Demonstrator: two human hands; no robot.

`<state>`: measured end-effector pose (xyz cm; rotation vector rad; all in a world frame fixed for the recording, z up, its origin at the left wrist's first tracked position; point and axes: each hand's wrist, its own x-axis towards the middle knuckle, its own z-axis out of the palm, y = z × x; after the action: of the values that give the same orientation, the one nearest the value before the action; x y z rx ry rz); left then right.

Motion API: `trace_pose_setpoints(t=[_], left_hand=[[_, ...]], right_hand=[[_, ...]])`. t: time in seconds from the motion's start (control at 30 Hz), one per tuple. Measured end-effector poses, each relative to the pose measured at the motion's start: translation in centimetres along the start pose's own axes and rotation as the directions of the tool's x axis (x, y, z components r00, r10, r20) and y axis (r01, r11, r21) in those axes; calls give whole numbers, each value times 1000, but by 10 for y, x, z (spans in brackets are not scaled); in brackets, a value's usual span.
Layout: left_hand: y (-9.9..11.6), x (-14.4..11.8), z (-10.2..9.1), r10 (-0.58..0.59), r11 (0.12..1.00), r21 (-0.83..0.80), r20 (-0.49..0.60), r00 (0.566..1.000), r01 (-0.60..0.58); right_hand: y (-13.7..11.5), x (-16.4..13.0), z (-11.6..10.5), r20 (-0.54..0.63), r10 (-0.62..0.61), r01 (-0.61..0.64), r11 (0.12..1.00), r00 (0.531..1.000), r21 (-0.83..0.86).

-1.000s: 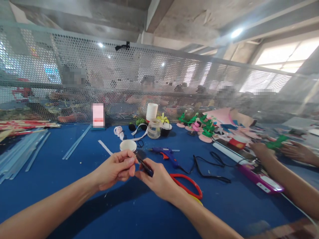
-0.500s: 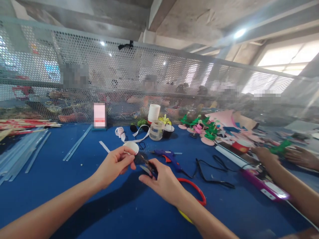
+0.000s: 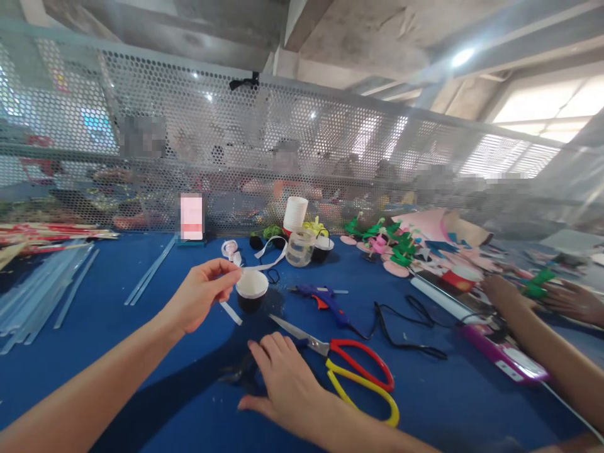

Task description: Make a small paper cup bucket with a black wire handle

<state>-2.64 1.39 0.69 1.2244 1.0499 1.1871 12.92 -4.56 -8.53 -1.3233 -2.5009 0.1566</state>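
Observation:
My left hand [image 3: 201,296] is raised a little above the blue table [image 3: 117,352], its fingertips pinched on a white ribbon strip [image 3: 261,265] that trails back toward the jar. Just right of those fingers stands a small black cup with a white top [image 3: 251,289]. My right hand [image 3: 283,380] lies palm down on the table with its fingers apart, holding nothing, next to a small dark scrap [image 3: 238,375]. Red and yellow scissors [image 3: 352,368] lie shut on the table just right of that hand.
A blue glue gun [image 3: 321,296] and its black cord [image 3: 406,321] lie behind the scissors. A jar [image 3: 299,246], stacked white cups [image 3: 295,214] and foam flowers [image 3: 394,248] stand at the back. Glue sticks [image 3: 38,289] lie left. A co-worker's hands [image 3: 507,299] work at right.
My right hand has let go of the scissors, which now lie on the table, and has dropped toward me. My left hand has drawn back to the left with the ribbon.

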Motion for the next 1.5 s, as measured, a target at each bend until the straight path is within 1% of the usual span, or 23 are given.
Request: trace_pose_setpoints(t=[0.1, 0.2, 0.47, 0.57, 0.67, 0.73, 0.77, 0.83, 0.87, 0.9, 0.97, 1.03, 1.07, 1.13, 1.17, 1.23, 1.27, 1.33, 1.4, 1.5], left_hand=[[-1, -2, 5, -49, 999, -8, 41, 998, 49], [-2, -5, 9, -77, 997, 7, 56, 995, 76], [1, -8, 23, -31, 999, 43, 50, 998, 28], [6, -4, 24, 20, 998, 58, 34, 999, -22], [13, 0, 18, 82, 994, 77, -36, 996, -79], [16, 3, 13, 98, 991, 93, -72, 993, -91], [17, 5, 11, 102, 991, 98, -82, 991, -94], [16, 7, 7, 107, 990, 98, -82, 991, -99], [16, 8, 6, 112, 990, 96, -79, 991, -104], [15, 10, 4, 114, 990, 96, -75, 991, -106], [13, 12, -2, 121, 988, 103, -81, 989, -112], [11, 15, -10, 143, 984, 126, -110, 984, -129], [11, 16, -16, 163, 977, 158, -127, 978, -142], [8, 23, -27, 227, 941, 286, -143, 963, -179], [6, 28, -33, 261, 904, 382, -132, 956, -194], [0, 42, -41, 315, 779, 589, -68, 947, -217], [-3, 51, -43, 303, 703, 680, -22, 953, -208], [-11, 73, -42, 218, 586, 779, 114, 969, -224], [-19, 96, -34, 184, 569, 783, 178, 967, -253], [-33, 127, -13, 125, 566, 766, 288, 950, -306]], right_hand=[[0, 2, 3, -10, -21, 21, 1000, 1000, -14], [1, 3, 1, -16, -28, 28, 999, 999, -17], [-12, 2, 0, -36, 3, -1, 999, 999, 53], [-8, 0, -16, -64, -15, 23, 992, 998, 126], [11, 6, -49, -152, -23, 53, 978, 988, 200], [32, 20, -74, -196, -1, 41, 979, 981, 198], [44, 31, -85, -206, 29, 8, 984, 978, 178], [66, 58, -99, -153, 78, -57, 989, 985, 136], [76, 73, -102, -110, 83, -69, 990, 990, 127], [84, 90, -103, -58, 88, -79, 988, 994, 130], [93, 123, -96, 19, 104, -106, 983, 994, 149], [94, 153, -84, 42, 86, -91, 984, 995, 152], [93, 166, -78, 51, 96, -103, 983, 994, 150], [88, 186, -67, 59, 107, -115, 982, 992, 150], [86, 194, -63, 58, 109, -117, 981, 992, 153], [82, 204, -60, 45, 114, -120, 979, 992, 163], [82, 207, -60, 35, 120, -125, 978, 992, 169], [82, 210, -64, 13, 138, -138, 975, 990, 176], [84, 211, -70, -13, 159, -154, 973, 987, 174], [90, 210, -80, -70, 211, -194, 961, 975, 198]])
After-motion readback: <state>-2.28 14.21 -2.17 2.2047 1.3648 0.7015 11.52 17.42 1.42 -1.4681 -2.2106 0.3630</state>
